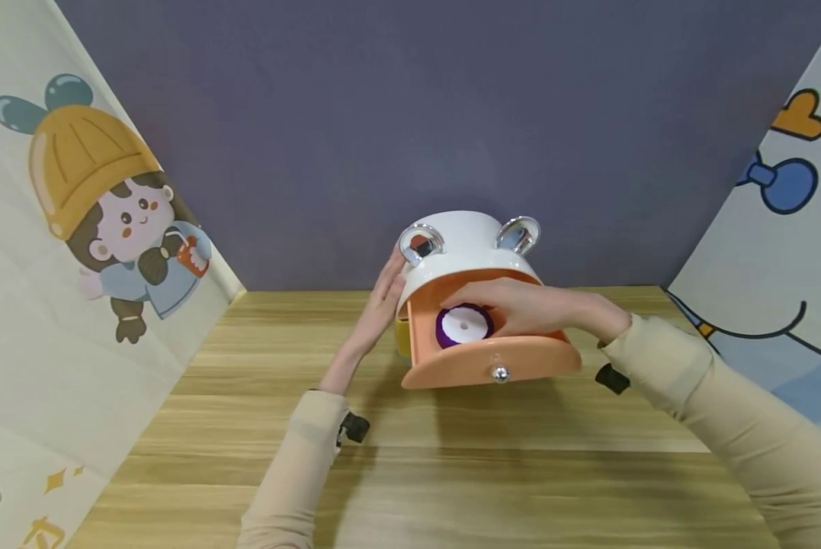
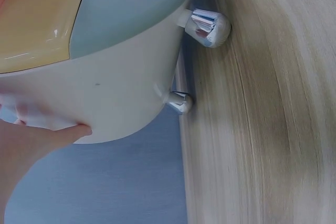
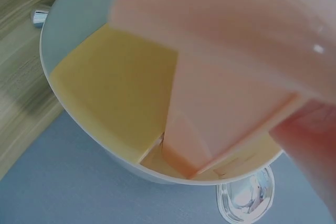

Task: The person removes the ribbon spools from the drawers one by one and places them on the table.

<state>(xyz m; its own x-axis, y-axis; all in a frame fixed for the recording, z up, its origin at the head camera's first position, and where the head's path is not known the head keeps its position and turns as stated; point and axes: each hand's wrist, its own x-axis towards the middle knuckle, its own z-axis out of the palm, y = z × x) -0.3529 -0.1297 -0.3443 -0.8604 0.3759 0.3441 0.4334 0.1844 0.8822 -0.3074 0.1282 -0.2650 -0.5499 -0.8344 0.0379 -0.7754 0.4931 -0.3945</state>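
Observation:
A white rounded drawer box (image 1: 465, 236) with silver ears stands against the back wall. Its orange top drawer (image 1: 520, 358), with a silver knob, is pulled out. Inside it sits a round purple-rimmed white disc (image 1: 465, 326), spool-like, with a small centre hole. My right hand (image 1: 520, 305) reaches into the drawer, its fingers and thumb curved round the disc's far and right edges. My left hand (image 1: 380, 301) rests along the box's left side; in the left wrist view its thumb (image 2: 71, 134) touches the white shell (image 2: 121, 93). The right wrist view does not show the disc.
Below the orange drawer are a yellow drawer front (image 3: 115, 87) and a grey-green one (image 2: 131, 9). Silver feet (image 2: 210, 27) hold the box off the wooden table (image 1: 245, 427). A dark wall (image 1: 451, 114) stands behind, with printed panels (image 1: 12, 305) at both sides.

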